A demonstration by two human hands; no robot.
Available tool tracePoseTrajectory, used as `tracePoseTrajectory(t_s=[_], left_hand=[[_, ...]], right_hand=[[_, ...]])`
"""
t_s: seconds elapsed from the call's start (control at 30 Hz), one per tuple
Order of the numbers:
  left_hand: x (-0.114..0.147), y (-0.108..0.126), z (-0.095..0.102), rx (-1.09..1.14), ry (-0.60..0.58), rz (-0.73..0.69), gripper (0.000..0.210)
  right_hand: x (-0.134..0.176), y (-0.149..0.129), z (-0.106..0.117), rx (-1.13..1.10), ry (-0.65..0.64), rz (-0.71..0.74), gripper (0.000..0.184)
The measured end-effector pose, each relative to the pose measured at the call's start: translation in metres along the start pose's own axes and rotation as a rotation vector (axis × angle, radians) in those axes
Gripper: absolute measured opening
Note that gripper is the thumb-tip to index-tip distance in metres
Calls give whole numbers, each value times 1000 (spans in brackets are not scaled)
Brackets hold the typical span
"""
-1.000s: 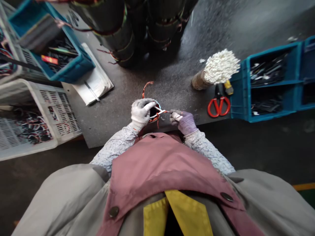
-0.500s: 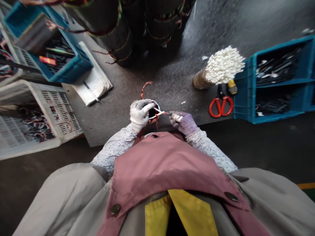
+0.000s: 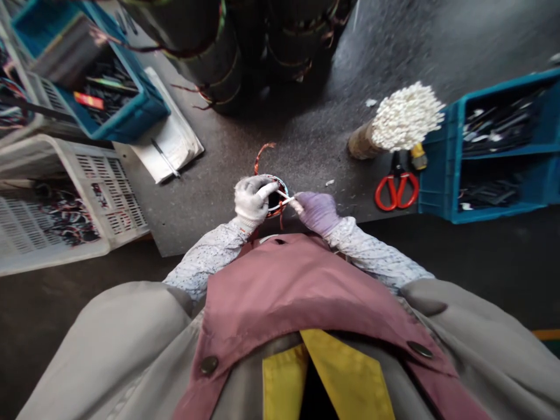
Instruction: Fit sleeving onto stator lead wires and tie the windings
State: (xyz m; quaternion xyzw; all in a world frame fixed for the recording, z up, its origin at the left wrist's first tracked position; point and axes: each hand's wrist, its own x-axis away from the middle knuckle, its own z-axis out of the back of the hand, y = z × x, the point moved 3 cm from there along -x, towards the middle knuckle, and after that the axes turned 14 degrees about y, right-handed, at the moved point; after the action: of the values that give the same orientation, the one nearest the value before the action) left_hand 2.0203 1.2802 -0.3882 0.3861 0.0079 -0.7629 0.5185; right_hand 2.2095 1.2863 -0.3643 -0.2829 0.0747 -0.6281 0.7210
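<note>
A round motor stator (image 3: 272, 212) with copper windings stands at the near edge of the workbench, one orange-brown lead curling up behind it. My left hand (image 3: 252, 201), in a white glove, is closed at its left side, thumb and fingers pinching a thin white insulating sleeve (image 3: 284, 195) that crosses the stator's opening. My right hand (image 3: 318, 211), in a purple glove with pale fingertips, is closed on the right end of the white sleeving, close to the stator's rim. The wire inside is hidden by the fingers.
Red-handled scissors (image 3: 397, 190) lie right, by a bundle of white sleeves (image 3: 409, 116) and a blue divided bin (image 3: 457, 163). Dark wire-wound cylinders (image 3: 210, 76) stand behind. Left are a notebook (image 3: 151, 160) with a pen, a blue bin (image 3: 153, 111) and a white crate (image 3: 105, 227).
My right hand has moved left along the wire to the sleeve's end, covering the reddish wire that showed before. My left hand keeps its grip. The whole view has shifted slightly.
</note>
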Motion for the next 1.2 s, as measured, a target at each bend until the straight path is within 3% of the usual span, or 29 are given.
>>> tracePoseTrajectory(t_s=[0.07,0.17,0.23,0.3,0.4,0.5,0.77,0.87,0.93,0.97,1.07,1.13,1.2], left_hand=[[1,-3,-2,29,6,16,34],[1,-1,1,9,-51,68,34],[1,11,9,-25,-62,94,32],[4,29,16,-48,-91,93,35],[11,53,13,-75,-235,101,47],[16,57,1,-51,-315,145,40],[26,50,-16,45,-189,95,33],[20,54,-7,49,-220,121,32],[6,48,6,104,-251,154,31],[-4,40,15,116,-241,170,31],[-46,8,37,47,-235,143,39],[-71,-12,34,13,-430,53,40],[-87,-27,24,-4,-623,-1,30]], right_hand=[[-12,-3,0,-129,-128,-74,28],[-17,5,-1,-533,-300,-300,35],[-9,14,0,-749,-291,-409,38],[4,22,1,-881,-204,-452,41],[21,26,0,-963,-50,-499,44],[25,19,-4,-970,28,-560,38],[1,-2,-9,-910,-47,-580,34],[-3,3,-10,-812,-104,-530,35],[-1,13,-5,-694,-106,-416,29],[1,18,-1,-611,-47,-333,24],[5,23,16,-347,285,-15,17],[3,11,19,-238,407,171,25],[-9,-9,14,-185,407,251,29]])
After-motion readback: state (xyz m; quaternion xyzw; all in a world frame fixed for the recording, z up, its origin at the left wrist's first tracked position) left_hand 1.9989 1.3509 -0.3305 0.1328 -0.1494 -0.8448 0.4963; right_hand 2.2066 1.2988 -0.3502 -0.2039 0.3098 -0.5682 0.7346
